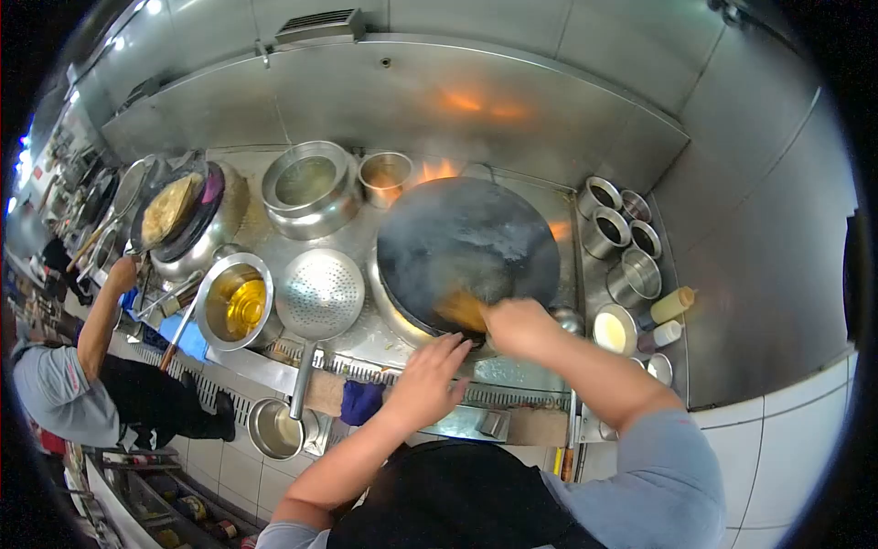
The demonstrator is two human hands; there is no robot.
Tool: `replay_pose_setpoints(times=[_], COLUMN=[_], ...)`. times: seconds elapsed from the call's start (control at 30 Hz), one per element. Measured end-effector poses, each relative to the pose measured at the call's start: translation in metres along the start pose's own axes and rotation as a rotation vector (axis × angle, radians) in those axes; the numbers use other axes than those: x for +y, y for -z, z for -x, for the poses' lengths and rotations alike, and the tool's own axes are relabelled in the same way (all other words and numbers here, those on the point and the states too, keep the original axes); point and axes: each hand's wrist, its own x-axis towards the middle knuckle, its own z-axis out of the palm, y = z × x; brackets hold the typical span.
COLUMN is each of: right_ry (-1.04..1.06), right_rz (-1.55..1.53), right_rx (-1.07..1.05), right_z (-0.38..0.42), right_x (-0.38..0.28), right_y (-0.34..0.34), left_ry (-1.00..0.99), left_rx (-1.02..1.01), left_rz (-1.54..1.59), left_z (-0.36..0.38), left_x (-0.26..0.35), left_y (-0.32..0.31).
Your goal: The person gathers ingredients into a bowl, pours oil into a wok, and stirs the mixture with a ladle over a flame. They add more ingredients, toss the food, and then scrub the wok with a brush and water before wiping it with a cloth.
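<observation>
A large black wok (430, 229) sits on the burner in front of me, with steam over it and flames behind its far rim. My right hand (523, 328) is closed at the wok's near side on a tan wok brush (465, 311), smeared by motion against the wok's inside. Beside it, my left hand (430, 380) rests by the near rim, fingers stretched out and thumb apart. Left of the wok lies a perforated strainer ladle (320, 293), its handle pointing towards me.
A pot of yellow oil (212, 316) and a steel pot (343, 206) stand to the left. Metal cups (634, 279) and squeeze bottles (672, 306) line the right side. Below the counter's front is a small pot (261, 430). Another person (69, 389) works at a wok farther left.
</observation>
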Motion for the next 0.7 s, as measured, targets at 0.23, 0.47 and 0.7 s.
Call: replay_pose_setpoints(times=[0.23, 0.47, 0.7], right_ry=[-0.336, -0.378, -0.132], right_rz=[-0.316, -0.138, -0.142], right_rx=[0.189, -0.075, 0.014], right_z=[-0.123, -0.116, -0.054], right_x=[0.005, 0.065, 0.011], right_y=[0.001, 0.012, 0.007], left_ry=[0.029, -0.006, 0.006], left_rx=[-0.203, -0.238, -0.213], left_rz=[-0.18, -0.135, -0.033], left_z=[-0.005, -0.003, -0.001], left_x=[-0.004, -0.006, -0.013], left_y=[-0.029, -0.024, -0.025])
